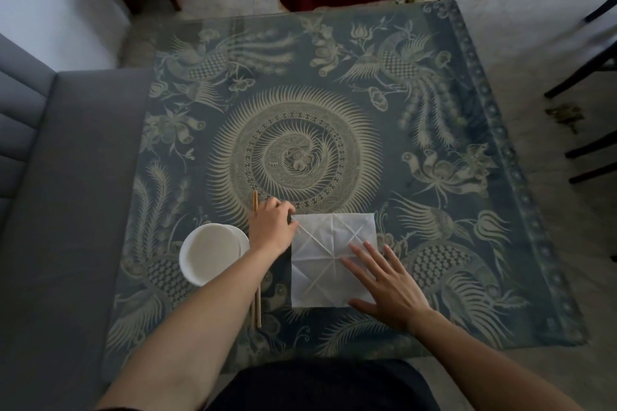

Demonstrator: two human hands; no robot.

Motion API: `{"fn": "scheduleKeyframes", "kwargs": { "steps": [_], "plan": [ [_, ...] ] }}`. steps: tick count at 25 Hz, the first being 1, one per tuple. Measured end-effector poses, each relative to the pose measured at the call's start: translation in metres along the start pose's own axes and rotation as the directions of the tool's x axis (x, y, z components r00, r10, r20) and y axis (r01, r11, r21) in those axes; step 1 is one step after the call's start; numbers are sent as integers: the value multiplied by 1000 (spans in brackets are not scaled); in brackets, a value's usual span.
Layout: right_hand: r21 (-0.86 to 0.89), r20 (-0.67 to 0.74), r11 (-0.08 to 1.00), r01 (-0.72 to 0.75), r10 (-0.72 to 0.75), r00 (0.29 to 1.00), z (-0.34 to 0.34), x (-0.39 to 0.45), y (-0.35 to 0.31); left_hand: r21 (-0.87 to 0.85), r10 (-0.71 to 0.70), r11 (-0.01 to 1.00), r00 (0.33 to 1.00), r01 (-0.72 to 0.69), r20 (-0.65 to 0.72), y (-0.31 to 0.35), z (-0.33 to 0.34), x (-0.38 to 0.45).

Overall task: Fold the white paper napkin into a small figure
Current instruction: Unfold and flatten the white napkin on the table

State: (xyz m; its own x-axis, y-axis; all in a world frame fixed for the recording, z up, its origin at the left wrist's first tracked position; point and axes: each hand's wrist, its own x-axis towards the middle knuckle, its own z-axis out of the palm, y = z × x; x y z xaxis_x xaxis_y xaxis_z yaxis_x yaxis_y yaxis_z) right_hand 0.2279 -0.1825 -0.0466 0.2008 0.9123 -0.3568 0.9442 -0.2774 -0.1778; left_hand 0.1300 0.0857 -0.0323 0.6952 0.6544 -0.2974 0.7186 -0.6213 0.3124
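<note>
The white paper napkin lies spread flat as a square on the patterned blue cloth, near the table's front edge. Diagonal and straight creases cross at its middle. My left hand pinches the napkin's far left corner between its fingertips. My right hand lies flat with fingers spread, pressing on the napkin's right near part and covering its near right corner.
A white bowl sits on a white plate just left of my left forearm. A pair of wooden chopsticks lies partly under that forearm. A grey sofa borders the table's left side, dark chair legs stand at the right.
</note>
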Motion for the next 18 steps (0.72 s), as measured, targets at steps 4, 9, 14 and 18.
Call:
{"fn": "scheduleKeyframes", "kwargs": {
  "steps": [4, 9, 14, 18],
  "plan": [
    [7, 1, 1000, -1, 1, 1000, 2, -5, 3, 4, 8, 1000, 1000, -8, 15, -1, 0, 4],
    [6, -4, 1000, -7, 7, 1000, 3, -5, 5, -9, 45, 999, 998, -45, 46, 2, -7, 6],
    [6, -10, 1000, -23, 23, 1000, 2, 0, 0, -94, 113, 989, 993, -115, -23, 6, -14, -2],
    [2, -12, 1000, -31, 31, 999, -2, 9, -8, -98, 208, 971, 971, -220, -117, 10, -19, -10]
  ]
}}
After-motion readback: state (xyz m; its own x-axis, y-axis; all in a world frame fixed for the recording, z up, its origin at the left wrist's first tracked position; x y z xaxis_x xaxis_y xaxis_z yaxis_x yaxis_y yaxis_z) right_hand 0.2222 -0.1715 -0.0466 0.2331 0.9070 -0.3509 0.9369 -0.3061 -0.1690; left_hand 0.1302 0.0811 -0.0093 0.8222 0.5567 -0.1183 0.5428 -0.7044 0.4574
